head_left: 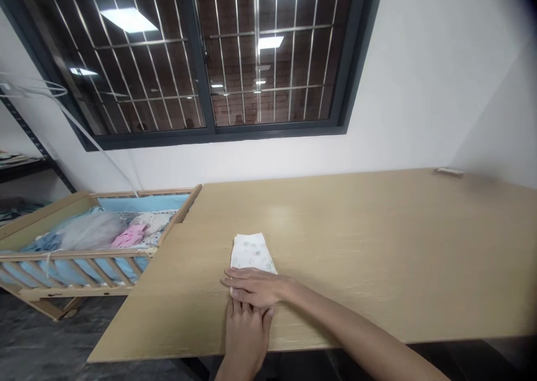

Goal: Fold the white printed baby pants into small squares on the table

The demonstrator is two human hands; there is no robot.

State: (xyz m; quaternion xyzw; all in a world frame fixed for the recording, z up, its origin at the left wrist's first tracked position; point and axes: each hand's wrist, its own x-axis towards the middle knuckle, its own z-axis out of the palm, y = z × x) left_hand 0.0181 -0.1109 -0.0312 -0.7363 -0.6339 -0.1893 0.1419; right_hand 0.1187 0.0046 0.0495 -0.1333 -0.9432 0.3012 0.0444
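Note:
A white cloth (251,252) with small printed figures lies on the wooden table, folded into a narrow, flat piece; what kind of cloth it is cannot be made out. Across its near part rests my right hand (257,287), palm down, fingers stretched to the left. My left hand (246,328) lies flat just below, at the table's front edge, its fingers pointing forward. Its fingertips meet the right hand's edge and are partly hidden there. The near end of the cloth is covered by the two hands.
The table (356,247) reaches far to the right. At its left stands a wooden crib (103,252) with blue lining, a bundled white net (90,230) and a pink cloth (130,235). A small flat white object (448,172) lies in the back right corner. A barred window (210,135) is behind.

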